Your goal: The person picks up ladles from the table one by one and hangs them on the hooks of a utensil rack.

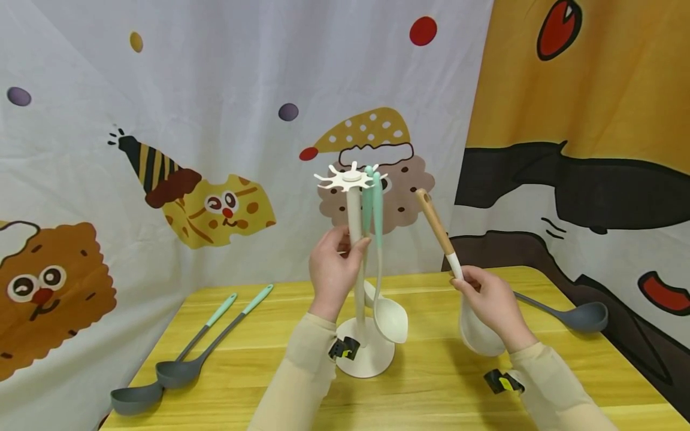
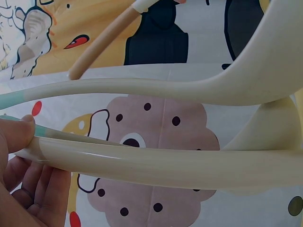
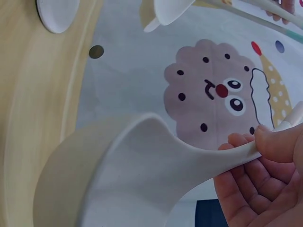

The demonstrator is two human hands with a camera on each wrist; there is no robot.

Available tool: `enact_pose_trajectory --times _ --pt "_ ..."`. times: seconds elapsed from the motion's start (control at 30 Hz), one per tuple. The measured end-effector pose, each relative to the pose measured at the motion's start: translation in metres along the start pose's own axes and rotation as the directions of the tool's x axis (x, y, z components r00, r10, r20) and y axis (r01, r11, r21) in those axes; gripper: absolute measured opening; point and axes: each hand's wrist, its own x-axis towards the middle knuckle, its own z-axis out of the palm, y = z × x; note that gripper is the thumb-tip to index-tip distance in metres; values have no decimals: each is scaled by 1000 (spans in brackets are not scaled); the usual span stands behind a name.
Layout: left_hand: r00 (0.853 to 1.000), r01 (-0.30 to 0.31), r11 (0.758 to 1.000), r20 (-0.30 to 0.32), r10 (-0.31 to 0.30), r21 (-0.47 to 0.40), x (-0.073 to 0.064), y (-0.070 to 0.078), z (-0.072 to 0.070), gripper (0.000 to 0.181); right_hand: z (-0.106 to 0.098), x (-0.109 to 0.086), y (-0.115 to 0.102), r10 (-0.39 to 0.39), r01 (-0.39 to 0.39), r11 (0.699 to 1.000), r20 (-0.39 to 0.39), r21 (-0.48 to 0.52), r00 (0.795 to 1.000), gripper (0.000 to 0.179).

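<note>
My left hand (image 1: 335,266) grips the white post (image 1: 354,215) of a utensil stand, below its star-shaped top of hooks. Two white-headed utensils with mint handles hang on the stand's right side; the nearer one is a ladle (image 1: 390,320), and the other (image 1: 369,294) is partly hidden behind it. My right hand (image 1: 493,302) pinches a white ladle (image 3: 137,175) low on its handle, thumb on top. This ladle's wooden handle end (image 1: 435,224) points up and leans left toward the stand, while its bowl hangs below the hand, partly covered by it.
Two grey ladles with mint handles, a nearer one (image 1: 136,399) and a farther one (image 1: 180,372), lie at the left of the wooden table (image 1: 431,395). Another grey ladle (image 1: 584,317) lies at the right, behind my right hand. A patterned cloth (image 1: 232,120) hangs behind the table.
</note>
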Motion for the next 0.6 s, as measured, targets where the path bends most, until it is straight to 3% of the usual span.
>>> enact_pose_trajectory --times 0.6 --pt "1000 -9 1000 -9 9 0 0 -2 1 23 -2 -3 -24 -76 79 996 -55 49 996 17"
